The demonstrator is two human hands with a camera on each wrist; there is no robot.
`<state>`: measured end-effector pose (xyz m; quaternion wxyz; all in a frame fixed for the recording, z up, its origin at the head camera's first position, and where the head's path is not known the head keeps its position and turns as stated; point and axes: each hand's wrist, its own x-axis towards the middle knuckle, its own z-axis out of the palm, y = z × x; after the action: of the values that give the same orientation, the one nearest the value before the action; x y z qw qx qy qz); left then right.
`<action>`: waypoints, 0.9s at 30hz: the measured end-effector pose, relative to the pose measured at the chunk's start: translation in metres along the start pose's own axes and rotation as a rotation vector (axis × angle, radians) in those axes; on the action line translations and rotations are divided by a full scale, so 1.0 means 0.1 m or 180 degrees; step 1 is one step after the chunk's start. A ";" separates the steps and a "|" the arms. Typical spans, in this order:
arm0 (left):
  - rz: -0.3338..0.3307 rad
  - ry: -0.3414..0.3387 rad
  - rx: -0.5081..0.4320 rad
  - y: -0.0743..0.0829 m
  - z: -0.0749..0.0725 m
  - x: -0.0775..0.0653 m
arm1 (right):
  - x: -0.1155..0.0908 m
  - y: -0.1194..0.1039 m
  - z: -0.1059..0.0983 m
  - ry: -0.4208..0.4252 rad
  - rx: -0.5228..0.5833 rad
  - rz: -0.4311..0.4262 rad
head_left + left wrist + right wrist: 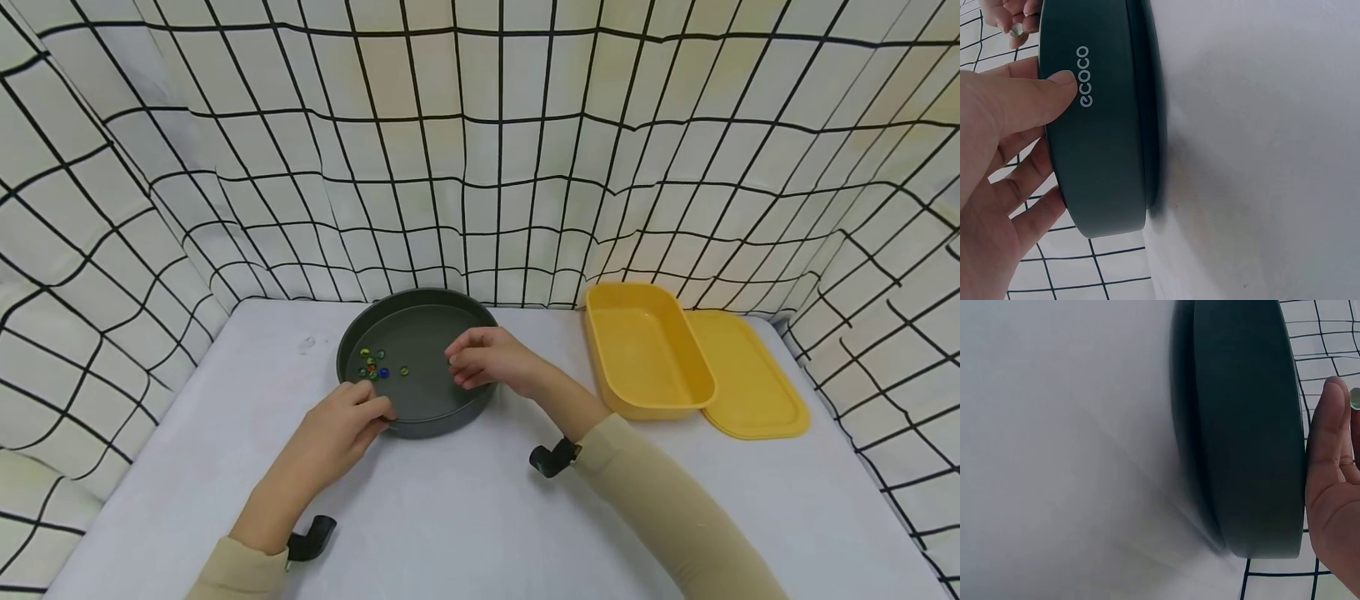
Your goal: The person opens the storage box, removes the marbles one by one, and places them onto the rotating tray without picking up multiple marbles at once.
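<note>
A round dark green tray sits on the white table, with "ecoco" lettered on its side wall in the left wrist view. Several small glass marbles lie in its left half, among them a blue marble; one greenish marble lies apart from the cluster. My left hand grips the tray's near-left rim, thumb on the outer wall. Above the tray's right side, my right hand pinches a pale, clear-greenish marble between its fingertips; the right wrist view shows it at the frame edge.
A yellow rectangular container stands to the right of the tray. Its flat yellow lid lies beside it, partly under its edge. White walls with black grid netting surround the table on the back and sides.
</note>
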<state>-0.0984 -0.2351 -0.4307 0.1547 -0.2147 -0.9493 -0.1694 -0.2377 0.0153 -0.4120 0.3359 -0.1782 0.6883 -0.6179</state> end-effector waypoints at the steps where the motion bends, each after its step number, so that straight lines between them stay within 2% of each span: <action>1: -0.0012 -0.0010 0.0011 0.00 0.00 0.00 | 0.01 0.00 0.02 -0.0013 -0.0044 -0.0010; 5: 0.0003 -0.0035 0.0044 0.00 -0.01 0.01 | 0.04 0.01 0.08 0.0001 -0.0263 -0.0037; 11: 0.0154 0.0001 0.0129 -0.01 0.01 0.02 | 0.10 0.01 0.15 0.0019 -0.0610 -0.0093; 19: 0.0375 -0.0077 0.0528 -0.01 0.01 0.04 | 0.12 -0.02 0.20 -0.0019 -0.0938 -0.0132; 23: 0.0367 -0.0163 0.0689 0.02 -0.01 0.04 | 0.12 -0.02 0.21 -0.0051 -0.1100 -0.0138; 27: 0.0326 -0.0205 0.0689 0.04 -0.02 0.04 | 0.13 -0.03 0.23 -0.0073 -0.1359 -0.0117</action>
<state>-0.1000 -0.2311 -0.4267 0.1549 -0.2502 -0.9544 -0.0508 -0.2315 -0.0107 -0.4126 0.2870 -0.2647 0.7963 -0.4620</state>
